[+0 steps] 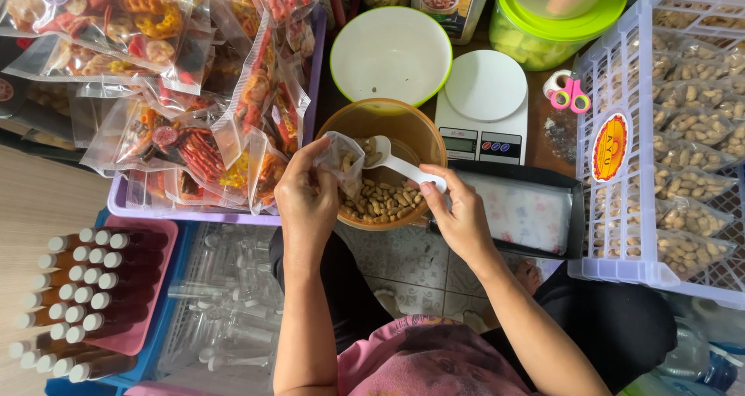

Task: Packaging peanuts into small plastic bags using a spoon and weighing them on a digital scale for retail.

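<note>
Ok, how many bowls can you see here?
2: a white bowl with a green rim at the top, and below it an amber bowl of peanuts. None seems hidden.

The left hand (306, 198) holds a clear plastic bag (339, 159) and the right hand (458, 213) a white scoop (392, 159) over a translucent amber-brown bowl (403, 128) of tan peanuts (384, 202). Behind it sit a white bowl with a lime-green rim (390, 54), a white kitchen scale (485, 101), a lime-green lidded tub (555, 23) and pink-handled scissors (570, 93). A lilac tray (194, 210) carries clear packets of red, orange and yellow crackers (186, 78); a pale lavender crate (621, 241) holds bagged peanuts, and dark brown bottles with white caps (85, 287) stand in a pink tray (151, 318).
</note>
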